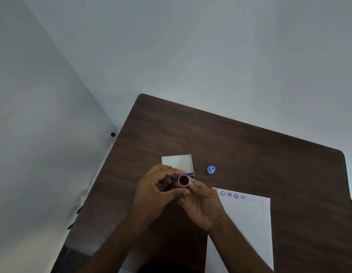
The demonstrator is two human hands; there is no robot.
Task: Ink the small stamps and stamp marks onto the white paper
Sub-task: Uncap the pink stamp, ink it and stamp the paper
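Both hands meet above the dark wooden table (250,146), just in front of the small white box (177,162), which serves here as the landmark. The right hand (202,203) is curled, palm turned up, and its fingertips pinch a small pink stamp (183,180) whose round, dark purple end faces the camera. The left hand (157,190) is also curled narrow, thumb and forefinger drawn close and touching the side of the same stamp; something small and dark shows between its fingers, too hidden to identify, so whether the left hand grips a separate part cannot be told. The stamp sits just at the near right corner of the box, overlapping that corner in the view. The box itself is open at the top, a shallow square tray with pale walls and a pale floor where it shows; nothing can be made out inside it, though the hands cover its near edge, where a purple strip appears. To the right of the box, apart from it, a small blue stamp (211,170) stands alone on the wood. Nearer than the box and to its right, the white paper (248,223) lies flat on the table, its left part tucked beneath the right wrist. Along the paper's far edge runs a row of purple stamped marks (232,195), small round and blocky prints set side by side.
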